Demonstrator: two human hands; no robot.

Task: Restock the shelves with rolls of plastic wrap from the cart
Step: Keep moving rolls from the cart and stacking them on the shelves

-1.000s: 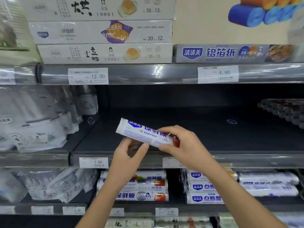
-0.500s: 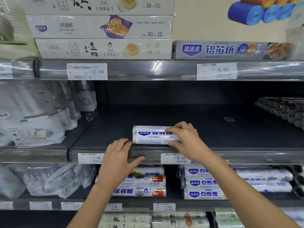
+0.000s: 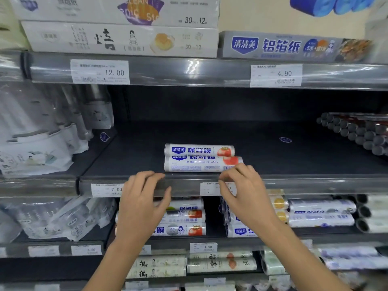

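Observation:
Two white rolls of plastic wrap with blue lettering and a tomato picture lie side by side on the dark middle shelf (image 3: 294,162). The front roll (image 3: 197,165) sits near the shelf lip, and the rear roll (image 3: 199,149) lies right behind it. My left hand (image 3: 142,202) hovers at the shelf lip below the rolls' left end, fingers relaxed, holding nothing. My right hand (image 3: 245,196) is at the front roll's right end. Its fingertips are loosely curled just beside the roll and do not grip it.
Several dark-ended rolls (image 3: 357,133) are stacked at the right of the same shelf, and bagged goods (image 3: 42,143) fill the bay to the left. Long boxes (image 3: 126,38) and a foil box (image 3: 294,47) sit above. More wrap rolls (image 3: 182,229) lie on the shelf below.
A second ago both hands held the roll in the air. My right hand then laid it on the shelf and has now let go. Both hands have drawn back to the shelf lip.

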